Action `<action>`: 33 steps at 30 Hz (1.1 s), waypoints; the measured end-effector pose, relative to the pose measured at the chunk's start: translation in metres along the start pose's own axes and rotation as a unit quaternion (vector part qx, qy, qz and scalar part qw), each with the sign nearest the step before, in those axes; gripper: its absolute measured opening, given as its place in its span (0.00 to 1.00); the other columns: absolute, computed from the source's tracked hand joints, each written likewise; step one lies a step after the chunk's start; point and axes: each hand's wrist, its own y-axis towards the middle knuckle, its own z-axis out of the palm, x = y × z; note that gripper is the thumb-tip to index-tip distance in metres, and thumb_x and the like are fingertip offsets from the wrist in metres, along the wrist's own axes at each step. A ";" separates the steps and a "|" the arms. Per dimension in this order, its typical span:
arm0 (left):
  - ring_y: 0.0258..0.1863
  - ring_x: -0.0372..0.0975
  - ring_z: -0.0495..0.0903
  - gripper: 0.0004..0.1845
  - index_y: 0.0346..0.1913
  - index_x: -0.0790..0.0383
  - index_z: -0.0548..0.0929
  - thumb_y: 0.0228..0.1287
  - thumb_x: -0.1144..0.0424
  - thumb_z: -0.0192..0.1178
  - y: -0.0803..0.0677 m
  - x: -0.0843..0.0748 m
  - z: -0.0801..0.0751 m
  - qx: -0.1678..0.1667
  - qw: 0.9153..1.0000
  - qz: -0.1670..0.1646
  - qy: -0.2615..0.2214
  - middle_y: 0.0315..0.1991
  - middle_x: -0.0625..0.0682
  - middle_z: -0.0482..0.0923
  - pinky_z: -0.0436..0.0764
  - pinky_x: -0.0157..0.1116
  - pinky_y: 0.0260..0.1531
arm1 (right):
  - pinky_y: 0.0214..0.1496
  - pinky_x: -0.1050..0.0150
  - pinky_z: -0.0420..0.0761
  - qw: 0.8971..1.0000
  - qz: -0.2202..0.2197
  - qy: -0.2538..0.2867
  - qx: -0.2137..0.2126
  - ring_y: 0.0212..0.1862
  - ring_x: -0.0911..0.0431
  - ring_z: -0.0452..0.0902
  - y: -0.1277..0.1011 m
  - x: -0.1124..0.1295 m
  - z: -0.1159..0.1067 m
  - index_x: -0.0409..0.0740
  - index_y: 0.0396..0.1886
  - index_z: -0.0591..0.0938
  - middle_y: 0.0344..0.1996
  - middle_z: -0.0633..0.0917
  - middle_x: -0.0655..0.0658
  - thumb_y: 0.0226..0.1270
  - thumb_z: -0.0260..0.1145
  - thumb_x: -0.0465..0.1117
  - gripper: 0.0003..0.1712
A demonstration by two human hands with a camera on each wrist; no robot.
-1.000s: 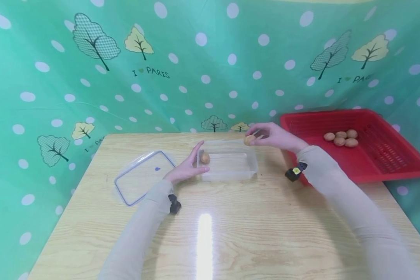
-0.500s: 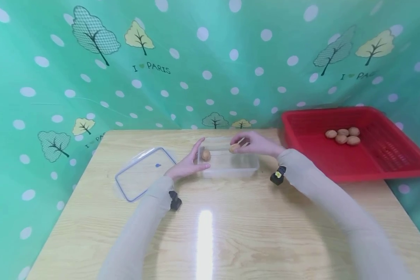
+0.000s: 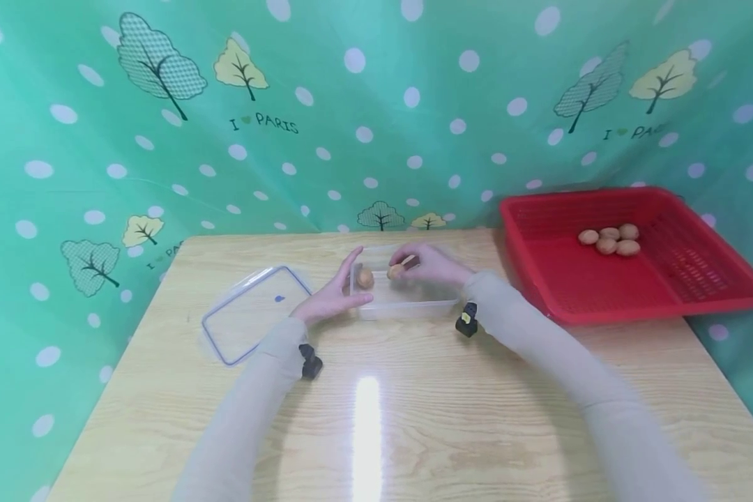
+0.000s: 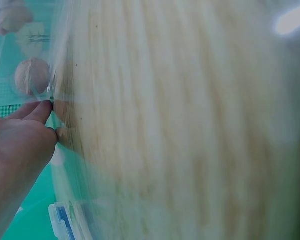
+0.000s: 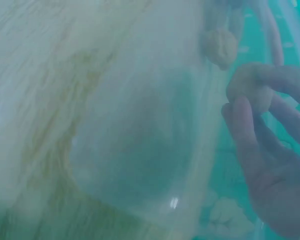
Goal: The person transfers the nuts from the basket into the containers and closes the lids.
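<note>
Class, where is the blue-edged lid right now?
In the head view, the lid lies on the table, left of the clear container, beside the left hand.

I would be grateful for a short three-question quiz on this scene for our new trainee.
1. True or false: the right hand pinches a walnut.
2. How many walnuts lie in the red basket?
3. Seen from the head camera, which lies on the table to the left of the clear container: (a) the red basket, (b) the lid, or (c) neither?

Key: 1. True. 2. Five. 3. b.
</note>
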 end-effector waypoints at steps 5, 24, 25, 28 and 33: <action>0.74 0.51 0.35 0.54 0.75 0.27 0.37 0.61 0.57 0.66 -0.001 0.000 -0.001 -0.002 1.000 0.002 -0.006 0.77 0.54 0.29 0.42 0.62 0.66 | 0.59 0.57 0.74 0.999 -0.036 0.006 -0.002 0.52 0.48 0.77 0.005 0.002 0.010 0.33 0.52 0.80 0.49 0.82 0.43 0.63 0.69 0.36 0.19; 0.73 0.60 0.35 0.53 0.78 0.48 0.35 0.63 0.64 0.64 -0.014 -0.034 -0.005 0.016 1.000 -0.001 -0.015 0.76 0.59 0.27 0.43 0.65 0.64 | 0.56 0.54 0.77 0.999 -0.017 -0.017 -0.038 0.51 0.45 0.76 0.004 0.002 0.029 0.32 0.52 0.78 0.49 0.80 0.38 0.57 0.66 0.26 0.21; 0.73 0.60 0.35 0.53 0.78 0.48 0.35 0.63 0.64 0.64 -0.015 -0.035 -0.005 0.017 1.000 -0.001 -0.015 0.76 0.58 0.27 0.43 0.65 0.64 | 0.55 0.55 0.77 0.999 -0.016 -0.017 -0.042 0.50 0.45 0.76 0.004 0.002 0.029 0.32 0.51 0.78 0.47 0.80 0.38 0.57 0.66 0.26 0.20; 0.73 0.59 0.35 0.53 0.78 0.48 0.35 0.63 0.63 0.64 -0.015 -0.035 -0.004 0.018 1.000 -0.001 -0.018 0.76 0.58 0.26 0.42 0.65 0.65 | 0.53 0.58 0.78 0.999 -0.013 -0.016 -0.047 0.47 0.47 0.77 0.001 0.002 0.029 0.32 0.48 0.79 0.43 0.81 0.39 0.57 0.67 0.26 0.17; 0.73 0.58 0.34 0.54 0.78 0.47 0.35 0.62 0.63 0.65 -0.015 -0.034 -0.003 0.018 1.000 0.002 -0.024 0.76 0.58 0.26 0.42 0.63 0.65 | 0.51 0.60 0.79 0.999 -0.001 -0.032 -0.023 0.45 0.49 0.79 0.000 0.003 0.028 0.33 0.45 0.80 0.41 0.83 0.39 0.57 0.67 0.27 0.15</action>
